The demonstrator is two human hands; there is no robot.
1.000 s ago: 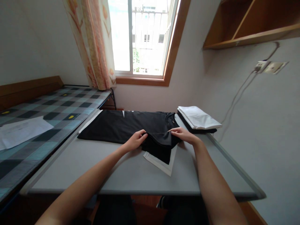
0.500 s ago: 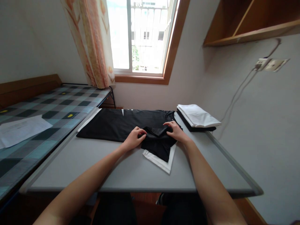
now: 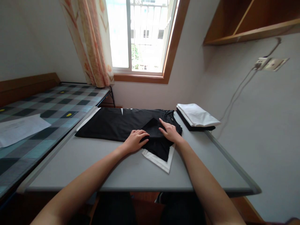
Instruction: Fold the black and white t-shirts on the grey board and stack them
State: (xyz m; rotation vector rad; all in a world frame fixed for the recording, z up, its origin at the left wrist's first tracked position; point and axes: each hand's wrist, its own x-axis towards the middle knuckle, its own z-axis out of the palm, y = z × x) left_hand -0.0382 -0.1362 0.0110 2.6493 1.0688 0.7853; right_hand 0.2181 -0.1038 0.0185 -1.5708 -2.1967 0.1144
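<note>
A black T-shirt (image 3: 112, 123) lies on the table, its neck end at the right and its hem at the left. One sleeve (image 3: 152, 125) is turned back flat over the body, while black cloth below it points toward me. White cloth (image 3: 158, 161) shows from under the black at that corner and along the left hem. My left hand (image 3: 136, 140) rests on the near edge of the shirt, fingers extended. Beside the neckline, my right hand (image 3: 170, 131) lies with spread fingers on the turned-back sleeve. Neither hand grips the fabric.
A folded stack with white cloth (image 3: 198, 115) over black cloth (image 3: 187, 122) sits at the table's far right. The grey table (image 3: 77, 165) has a bed (image 3: 77, 103) with papers (image 3: 23, 128) to its left and a wall on its right.
Both hands have released the pinched sleeve fabric, and their fingers have spread. The raised fold of cloth has dropped flat over the shirt body, away from me.
</note>
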